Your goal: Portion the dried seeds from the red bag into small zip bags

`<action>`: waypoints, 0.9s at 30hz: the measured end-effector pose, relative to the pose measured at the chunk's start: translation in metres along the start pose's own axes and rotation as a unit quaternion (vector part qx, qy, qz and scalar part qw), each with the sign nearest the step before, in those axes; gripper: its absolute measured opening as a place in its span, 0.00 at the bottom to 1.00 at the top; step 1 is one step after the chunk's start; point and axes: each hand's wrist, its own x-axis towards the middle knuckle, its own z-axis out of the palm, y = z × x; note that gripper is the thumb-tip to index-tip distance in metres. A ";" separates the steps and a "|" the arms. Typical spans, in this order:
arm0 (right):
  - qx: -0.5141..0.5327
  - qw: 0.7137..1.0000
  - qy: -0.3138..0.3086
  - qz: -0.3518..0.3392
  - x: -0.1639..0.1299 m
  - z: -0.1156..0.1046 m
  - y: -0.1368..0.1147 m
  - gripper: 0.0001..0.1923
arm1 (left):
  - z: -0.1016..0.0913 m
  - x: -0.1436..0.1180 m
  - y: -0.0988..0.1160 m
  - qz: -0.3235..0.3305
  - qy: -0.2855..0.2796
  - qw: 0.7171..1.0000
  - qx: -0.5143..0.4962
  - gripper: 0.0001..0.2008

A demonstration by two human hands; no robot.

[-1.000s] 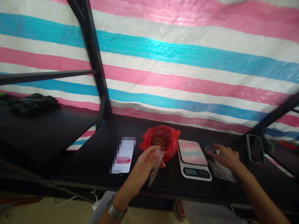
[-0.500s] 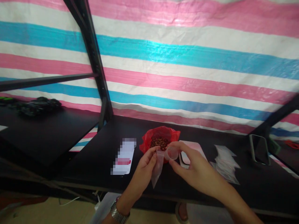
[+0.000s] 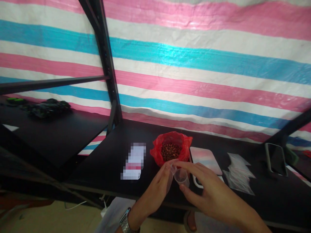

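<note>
L hand [image 3: 159, 187] pinches the top of a small clear bag [image 3: 170, 179] btwn thumb and fingers, so it's mostly closed on the bag; the bag hangs down in front of the shelf edge, partly hidden by the hand. R hand [image 3: 213, 197] holds a small clear cup [image 3: 181, 177] w/ thumb below and index finger over the rim, other fingers loosely spread; cup is tilted toward the bag's mouth and touching or just beside it, can't tell which. Both hands are over the front edge of the black shelf [image 3: 102, 165], just in front of a red bag [image 3: 173, 149] that sits open on the shelf w/ brown nuts [image 3: 170, 151] inside. Scale [image 3: 205, 158] sits just R of the red bag, its front corner hidden behind the R hand; the platform mirrors the striped tarp. A pile of clear bags [image 3: 239, 173] lies R of the scale, and a phone [image 3: 275, 158] stands further R near the frame post. A blurred white card [image 3: 134, 160] lies L of the red bag. Watch [image 3: 126, 223] on the L wrist. Striped pink, white and blue tarp [image 3: 194, 64] fills the back. Dark bundle [image 3: 48, 108] on the far L shelf, too dim to identify.
</note>
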 end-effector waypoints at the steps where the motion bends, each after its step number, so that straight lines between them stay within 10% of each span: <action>1: -0.005 1.000 -0.003 0.003 0.000 -0.001 0.001 0.18 | -0.001 0.000 0.002 0.005 -0.015 1.000 0.004 0.37; 6: -0.010 1.000 0.012 0.012 0.002 0.002 0.008 0.15 | -0.004 0.005 0.005 0.030 -0.083 0.996 -0.002 0.36; 17: -0.049 0.998 0.029 0.030 0.006 0.006 0.024 0.25 | -0.011 0.010 0.001 0.040 0.006 0.999 0.019 0.26; 21: -0.122 0.991 0.057 0.024 0.041 0.005 0.038 0.19 | -0.019 0.015 0.006 0.075 0.069 0.995 0.024 0.22; 27: -0.308 0.944 -0.070 0.091 0.097 0.007 0.046 0.17 | -0.021 0.016 0.006 0.068 0.158 0.974 0.149 0.23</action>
